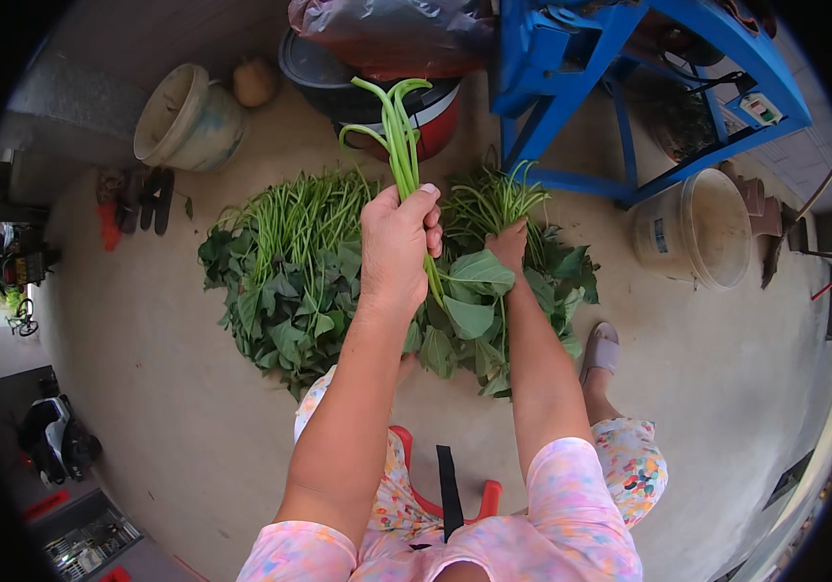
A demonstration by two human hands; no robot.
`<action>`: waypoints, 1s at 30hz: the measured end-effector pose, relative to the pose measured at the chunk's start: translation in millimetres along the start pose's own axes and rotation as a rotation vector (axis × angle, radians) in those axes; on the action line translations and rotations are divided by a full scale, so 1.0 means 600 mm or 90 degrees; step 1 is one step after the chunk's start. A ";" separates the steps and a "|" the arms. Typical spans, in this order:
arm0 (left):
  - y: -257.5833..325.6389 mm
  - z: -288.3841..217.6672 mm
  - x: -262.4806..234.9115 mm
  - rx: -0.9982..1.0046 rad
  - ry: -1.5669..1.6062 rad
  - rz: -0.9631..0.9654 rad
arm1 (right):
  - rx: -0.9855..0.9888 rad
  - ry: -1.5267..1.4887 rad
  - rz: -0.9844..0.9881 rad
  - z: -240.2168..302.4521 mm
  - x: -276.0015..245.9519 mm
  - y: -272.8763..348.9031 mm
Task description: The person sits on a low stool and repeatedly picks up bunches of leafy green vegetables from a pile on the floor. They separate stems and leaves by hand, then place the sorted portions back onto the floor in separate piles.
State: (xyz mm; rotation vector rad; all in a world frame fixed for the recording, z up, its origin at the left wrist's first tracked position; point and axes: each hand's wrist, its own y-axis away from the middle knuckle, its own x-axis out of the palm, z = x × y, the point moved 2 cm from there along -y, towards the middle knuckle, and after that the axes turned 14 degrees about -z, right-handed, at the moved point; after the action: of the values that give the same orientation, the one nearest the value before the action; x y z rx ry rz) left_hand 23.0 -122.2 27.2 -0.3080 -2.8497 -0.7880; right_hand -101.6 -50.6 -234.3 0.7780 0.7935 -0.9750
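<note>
Stained bucket (220, 134): 10 o'clock. Heap of leafy stems (290, 272), on floor: 9 o'clock. Left hand (398, 238), 12 o'clock: closed around green bunch (401, 150). Right hand (509, 244), 2 o'clock: in second heap (566, 267); fingers hidden, grip cannot be told. Round tub (670, 209): toward 3 o'clock.

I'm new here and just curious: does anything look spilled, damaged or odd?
Nothing clearly stands out. The leafy greens lie directly on the floor, which might look unusual, but their stems mostly point the same way.

2 pale buckets (214, 131), 1 beside a gourd (256, 81); 1 blue frame (576, 85).
</note>
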 end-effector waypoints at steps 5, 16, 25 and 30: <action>-0.001 0.007 -0.001 -0.046 -0.004 0.029 | 0.002 0.114 0.161 -0.079 0.019 0.018; 0.020 0.049 0.044 -0.092 -0.092 0.135 | -0.204 -0.120 0.101 -0.068 -0.250 0.057; 0.060 0.108 0.079 -0.239 -0.132 0.327 | 0.253 -0.658 0.134 -0.052 -0.472 0.245; 0.076 0.122 0.093 -0.277 -0.137 0.390 | 0.293 -0.684 0.110 -0.094 -0.438 0.234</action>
State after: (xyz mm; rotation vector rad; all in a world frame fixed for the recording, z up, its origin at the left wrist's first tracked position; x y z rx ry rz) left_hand -27.6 -37.2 -0.1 -1.3100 -2.4759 -1.2631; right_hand -76.1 151.7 -10.1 0.5661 -0.4345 -1.2354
